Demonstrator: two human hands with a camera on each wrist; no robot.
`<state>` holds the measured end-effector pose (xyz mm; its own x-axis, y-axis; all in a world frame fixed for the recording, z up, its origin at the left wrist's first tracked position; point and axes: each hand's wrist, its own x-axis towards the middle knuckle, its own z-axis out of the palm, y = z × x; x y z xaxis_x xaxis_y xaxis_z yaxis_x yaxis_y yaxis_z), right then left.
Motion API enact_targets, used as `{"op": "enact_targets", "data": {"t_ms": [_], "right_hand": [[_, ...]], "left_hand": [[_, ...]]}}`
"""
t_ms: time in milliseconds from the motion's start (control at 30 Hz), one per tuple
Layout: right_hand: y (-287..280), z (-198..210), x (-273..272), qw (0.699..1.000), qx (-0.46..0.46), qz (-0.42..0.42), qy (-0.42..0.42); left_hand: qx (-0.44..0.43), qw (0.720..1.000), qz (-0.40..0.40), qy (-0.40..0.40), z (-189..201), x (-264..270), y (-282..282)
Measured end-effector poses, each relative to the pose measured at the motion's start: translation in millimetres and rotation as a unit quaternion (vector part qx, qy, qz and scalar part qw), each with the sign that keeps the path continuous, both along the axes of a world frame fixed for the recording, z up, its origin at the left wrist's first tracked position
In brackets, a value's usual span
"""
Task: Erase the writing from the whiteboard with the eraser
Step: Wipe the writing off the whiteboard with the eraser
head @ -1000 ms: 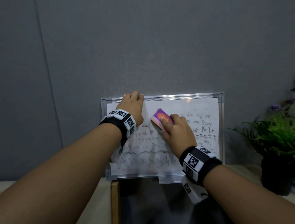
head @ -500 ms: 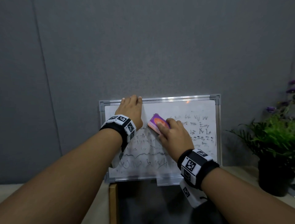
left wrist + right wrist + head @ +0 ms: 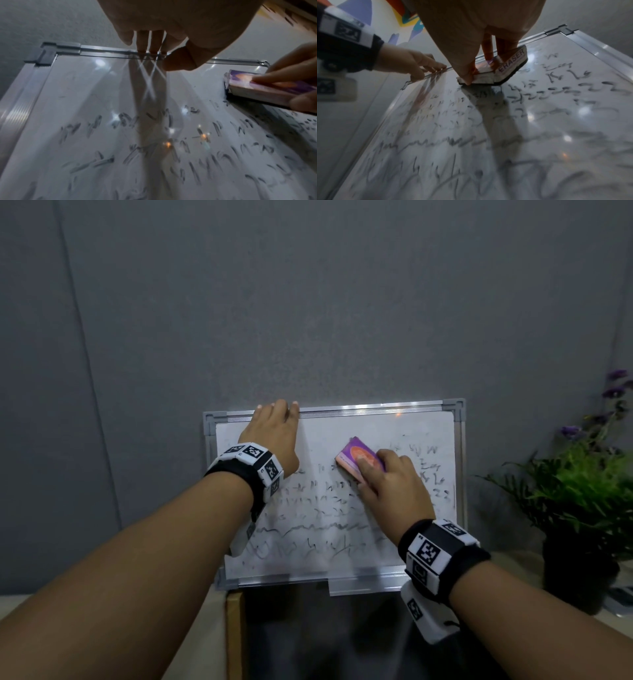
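Note:
A metal-framed whiteboard stands against the wall, with black writing smeared over most of it; its upper left part is wiped. My left hand grips the top frame, fingers over the rim and thumb on the front. My right hand holds a purple and orange eraser flat against the board, near the top and just right of centre. In the right wrist view the eraser carries the word ERASER on its side, and its dark felt lies on the board.
A grey wall rises behind the board. A potted green plant with purple flowers stands to the right on the pale tabletop. Below the board are a small clip-on tray and a dark panel.
My right hand has slid the eraser a little left and then further right along the upper part of the board. My left hand stays on the top frame.

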<state>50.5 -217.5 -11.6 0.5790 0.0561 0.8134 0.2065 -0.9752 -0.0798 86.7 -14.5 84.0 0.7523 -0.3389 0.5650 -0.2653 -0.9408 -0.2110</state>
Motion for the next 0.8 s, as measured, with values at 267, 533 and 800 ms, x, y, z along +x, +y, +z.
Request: {"op": "enact_targets", "data": {"t_ms": [267,533,800], "right_hand": [[-14,-5,-3,1.0,0.013,-0.025,0.0],[-12,-13,-8,0.999,0.015,-0.024,0.022],[-21,5,-5,0.998,0.045,-0.039,0.023]], "left_hand": [[-0.024,0.999,0.003,0.026,6,-7,-2],[-0.032,0.999,0.012,0.025,5,-6,-1],[-0.012,1.0,0.018,0.015,7,-6,-3]]}}
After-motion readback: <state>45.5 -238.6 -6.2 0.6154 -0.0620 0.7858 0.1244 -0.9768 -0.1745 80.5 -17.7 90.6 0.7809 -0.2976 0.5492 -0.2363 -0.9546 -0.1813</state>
